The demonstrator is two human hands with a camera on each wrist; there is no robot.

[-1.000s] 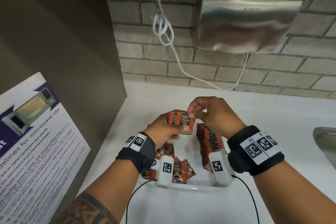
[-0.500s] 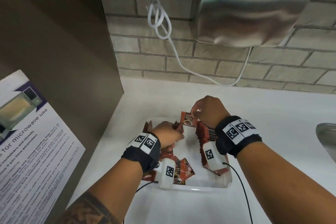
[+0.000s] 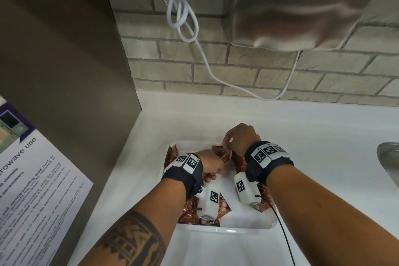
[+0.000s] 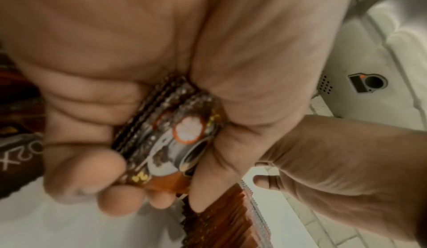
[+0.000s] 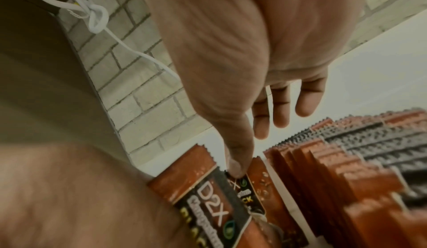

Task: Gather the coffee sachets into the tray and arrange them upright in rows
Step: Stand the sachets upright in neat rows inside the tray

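A white tray point(image 3: 226, 230) sits on the counter and holds orange-brown coffee sachets. My left hand point(image 3: 210, 164) is low inside it, fingers curled round a small bundle of sachets point(image 4: 175, 138). My right hand point(image 3: 239, 138) is just behind, and its thumb and finger pinch the top of one sachet point(image 5: 261, 188) beside the bundle. A row of upright sachets point(image 5: 346, 160) stands along the tray's right side, partly hidden under my right wrist. Loose sachets point(image 3: 190, 211) lie flat at the tray's near left. Two more sachets lean on the far left wall point(image 3: 171, 154).
A steel hand dryer point(image 3: 302, 6) and a looped white cable point(image 3: 183, 17) hang on the brick wall behind. A brown panel point(image 3: 64, 71) with a microwave notice point(image 3: 32, 179) closes off the left. A sink rim point(image 3: 388, 157) shows at the right edge of the white counter.
Both hands came down from above the tray into it. The right hand drew one sachet off the left hand's bundle and now holds it beside the upright row.
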